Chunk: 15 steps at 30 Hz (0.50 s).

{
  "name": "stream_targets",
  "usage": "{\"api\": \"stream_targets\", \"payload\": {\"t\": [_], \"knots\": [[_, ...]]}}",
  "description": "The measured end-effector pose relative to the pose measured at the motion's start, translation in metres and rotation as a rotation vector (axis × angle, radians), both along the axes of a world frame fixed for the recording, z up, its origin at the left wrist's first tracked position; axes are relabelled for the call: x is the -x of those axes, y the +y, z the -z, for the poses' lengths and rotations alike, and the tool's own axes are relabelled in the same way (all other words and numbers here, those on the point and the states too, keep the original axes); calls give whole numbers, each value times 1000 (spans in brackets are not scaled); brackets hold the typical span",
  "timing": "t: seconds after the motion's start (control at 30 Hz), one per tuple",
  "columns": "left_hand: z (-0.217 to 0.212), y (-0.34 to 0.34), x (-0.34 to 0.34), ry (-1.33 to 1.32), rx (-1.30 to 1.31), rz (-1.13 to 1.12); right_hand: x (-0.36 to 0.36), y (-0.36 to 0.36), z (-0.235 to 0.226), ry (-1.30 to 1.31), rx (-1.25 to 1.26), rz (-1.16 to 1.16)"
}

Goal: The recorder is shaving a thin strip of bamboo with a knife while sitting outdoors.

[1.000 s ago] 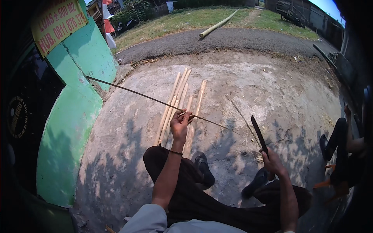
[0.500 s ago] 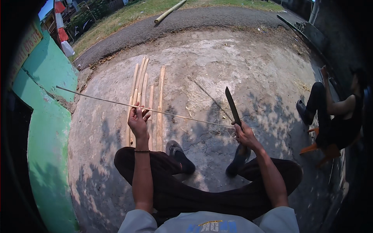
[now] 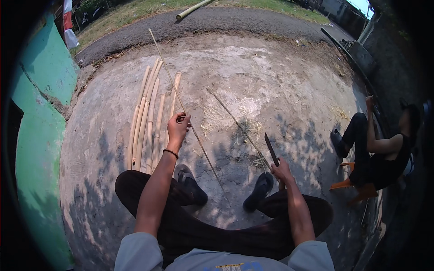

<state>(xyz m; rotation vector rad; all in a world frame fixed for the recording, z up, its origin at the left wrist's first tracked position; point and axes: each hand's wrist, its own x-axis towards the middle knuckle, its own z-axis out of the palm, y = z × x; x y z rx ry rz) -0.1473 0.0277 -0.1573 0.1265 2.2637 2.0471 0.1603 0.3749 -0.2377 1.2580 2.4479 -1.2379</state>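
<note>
Tan bamboo poles (image 3: 144,115) lie on the ground (image 3: 280,99), with a thin strip (image 3: 195,134) held up at their right side and a knife (image 3: 271,149) farther right.
The left hand (image 3: 179,127), at the right edge of the poles in view, has its grip clamped on the strip near mid-length; the strip slants, its far tip past the poles' far ends, its near tip lower and to their right (whether that tip touches the ground, I cannot tell). The right hand (image 3: 281,170), well right of the poles, has its grip clamped round the knife, blade pointing away from the body. A slender stick (image 3: 238,122) lies right of the poles. Beyond them rests a thick green pole (image 3: 194,9); left of them stands a green wall (image 3: 43,135); far right, another person (image 3: 384,158) sits.
</note>
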Motion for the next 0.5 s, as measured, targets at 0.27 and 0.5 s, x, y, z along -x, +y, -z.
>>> {"api": "stream_targets", "payload": {"t": [0.27,0.5], "knots": [[175,54,69,-151,224,-15,-28,83,111,-164,-392,-49],[251,75,64,-394,452,18,-46,102,160,-152,-326,128]]}}
